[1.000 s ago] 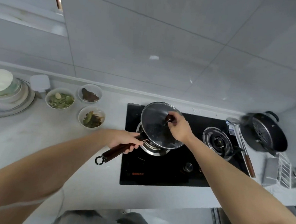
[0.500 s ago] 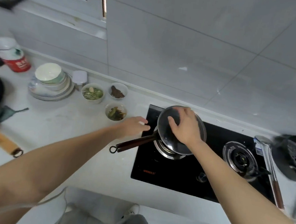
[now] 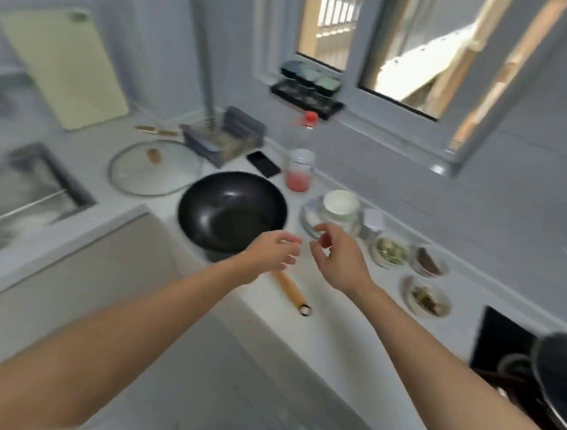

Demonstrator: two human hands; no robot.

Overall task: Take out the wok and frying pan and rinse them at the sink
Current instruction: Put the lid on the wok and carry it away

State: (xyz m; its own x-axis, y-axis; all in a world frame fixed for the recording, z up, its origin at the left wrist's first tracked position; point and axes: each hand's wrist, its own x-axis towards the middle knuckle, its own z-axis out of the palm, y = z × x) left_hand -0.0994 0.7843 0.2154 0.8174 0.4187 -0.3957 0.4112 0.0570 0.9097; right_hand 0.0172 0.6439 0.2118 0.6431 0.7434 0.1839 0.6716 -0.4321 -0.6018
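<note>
A black wok [image 3: 232, 211] sits on the white counter, its wooden handle [image 3: 291, 291] pointing toward me. My left hand [image 3: 271, 252] hovers over the wok's near rim where the handle begins, fingers apart and empty. My right hand [image 3: 336, 253] is beside it to the right, fingers curled loosely, holding nothing. The small frying pan [image 3: 556, 375] rests on the black stove at the lower right edge, partly cut off. The steel sink [image 3: 19, 189] lies at the far left.
A glass lid [image 3: 153, 167] lies behind the wok near a grey rack [image 3: 224, 136]. A phone [image 3: 264, 163], a red-capped bottle [image 3: 300, 169], stacked plates [image 3: 334, 211] and three small bowls of food [image 3: 392, 251] line the wall. A cutting board [image 3: 64, 65] leans at the left.
Both hands have let go of the frying pan on the stove and moved left to the wok. The view has swung left, bringing the wok, sink and window into sight.
</note>
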